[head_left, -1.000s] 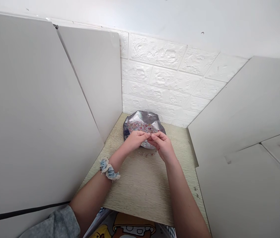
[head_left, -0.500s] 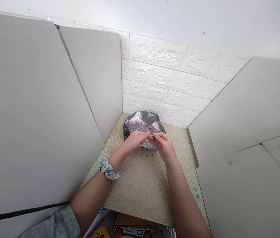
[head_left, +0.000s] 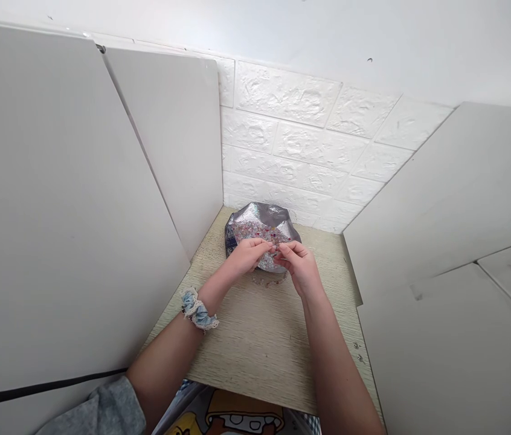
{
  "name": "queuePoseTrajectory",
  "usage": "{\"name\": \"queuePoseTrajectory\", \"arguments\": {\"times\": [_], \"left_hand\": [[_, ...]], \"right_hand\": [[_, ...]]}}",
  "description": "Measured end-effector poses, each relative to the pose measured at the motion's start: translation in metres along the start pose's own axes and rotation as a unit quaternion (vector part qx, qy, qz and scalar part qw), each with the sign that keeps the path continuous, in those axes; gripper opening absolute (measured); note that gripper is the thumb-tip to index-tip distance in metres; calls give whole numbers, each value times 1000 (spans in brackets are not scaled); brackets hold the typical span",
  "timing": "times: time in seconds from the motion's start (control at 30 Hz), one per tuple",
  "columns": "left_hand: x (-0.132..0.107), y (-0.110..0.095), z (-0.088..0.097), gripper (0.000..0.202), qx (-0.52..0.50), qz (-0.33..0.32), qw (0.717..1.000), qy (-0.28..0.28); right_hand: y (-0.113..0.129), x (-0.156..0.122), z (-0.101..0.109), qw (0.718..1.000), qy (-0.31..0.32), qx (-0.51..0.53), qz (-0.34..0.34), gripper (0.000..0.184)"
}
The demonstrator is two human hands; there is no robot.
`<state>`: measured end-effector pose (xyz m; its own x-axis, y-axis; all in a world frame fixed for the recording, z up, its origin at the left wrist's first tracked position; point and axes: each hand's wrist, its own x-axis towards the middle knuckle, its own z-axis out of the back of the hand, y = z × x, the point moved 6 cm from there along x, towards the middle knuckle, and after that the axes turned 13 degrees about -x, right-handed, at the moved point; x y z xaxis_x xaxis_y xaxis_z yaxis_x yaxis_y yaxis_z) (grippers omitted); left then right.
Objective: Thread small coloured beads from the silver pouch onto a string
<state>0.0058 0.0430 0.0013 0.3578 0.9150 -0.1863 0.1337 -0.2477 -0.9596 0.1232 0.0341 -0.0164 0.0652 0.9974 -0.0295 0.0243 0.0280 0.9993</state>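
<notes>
Many small beads, pinkish, clear and red, lie in an opened silver foil bag at the back of the board. Over the bag's front edge my left hand is closed in a pinch. My right hand pinches too, its fingertips almost meeting those of the left. Something tiny shows between the fingertips. A thin string of beads curves below the hands, its ends leading up towards them. Which end each hand holds is partly hidden.
The bag stands on a pale wood-grained board against a white brick-patterned wall. White panels rise at the left and at the right. Two small metal fittings sit at the board's right edge.
The fingertips of my right hand have shifted slightly, and a small gap now shows between the two hands. The bag and the forearms stay nearly where they were.
</notes>
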Motion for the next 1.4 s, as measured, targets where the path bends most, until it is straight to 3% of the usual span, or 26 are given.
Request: {"name": "queuePoseTrajectory", "arguments": {"times": [0.23, 0.5, 0.73, 0.97, 1.4], "left_hand": [[-3, 4, -8, 11, -77, 54, 994, 59], [-4, 8, -10, 28, -62, 83, 990, 98], [-6, 11, -9, 36, -148, 99, 974, 139], [-8, 11, -10, 40, -179, 113, 966, 146], [-9, 5, -10, 39, -136, 100, 977, 134]], "right_hand": [[3, 0, 2, 997, -11, 78, -7, 22], [6, -1, 6, 994, -36, 106, 12, 18], [6, -1, 12, 992, -55, 109, 27, 17], [4, 1, 12, 992, -61, 106, 36, 16], [4, 0, 12, 992, -61, 105, 34, 18]]}}
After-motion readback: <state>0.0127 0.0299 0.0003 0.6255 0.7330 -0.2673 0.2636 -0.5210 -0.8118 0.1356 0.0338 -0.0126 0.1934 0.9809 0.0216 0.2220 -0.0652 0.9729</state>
